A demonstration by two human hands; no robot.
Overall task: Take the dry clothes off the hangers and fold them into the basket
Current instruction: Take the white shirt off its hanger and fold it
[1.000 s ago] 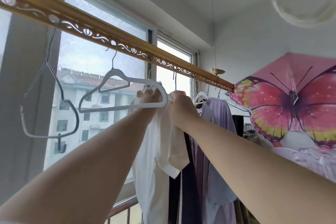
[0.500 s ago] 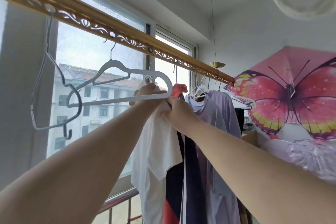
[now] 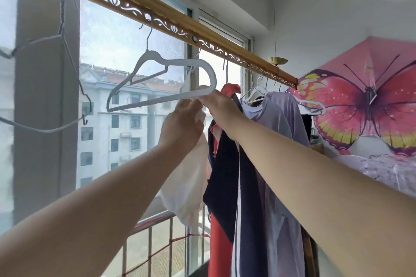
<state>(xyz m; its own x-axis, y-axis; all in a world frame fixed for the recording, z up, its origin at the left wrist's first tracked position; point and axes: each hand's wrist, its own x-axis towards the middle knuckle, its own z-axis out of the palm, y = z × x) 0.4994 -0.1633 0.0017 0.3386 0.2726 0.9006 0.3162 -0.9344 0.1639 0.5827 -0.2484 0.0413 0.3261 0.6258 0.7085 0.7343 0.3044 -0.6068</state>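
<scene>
Head view: a white garment (image 3: 186,182) is gripped near its top by the left hand (image 3: 182,125), fingers curled round the cloth, and hangs just below a grey hanger (image 3: 152,54). The hanger is hooked near the middle of a gilded drying rail (image 3: 157,14), and the right end of its lower bar is pinched by the right hand (image 3: 221,107). Toward the rail's right end, a navy-and-red garment (image 3: 227,164) and a lilac shirt (image 3: 281,114) are hung on other hangers. A bent wire hanger (image 3: 61,33) is hooked near the rail's left end. Apartment blocks are seen through a large window (image 3: 126,51) behind the rail, with a metal railing (image 3: 155,220) below. A pink butterfly umbrella (image 3: 369,101) is seen open against the right wall.
</scene>
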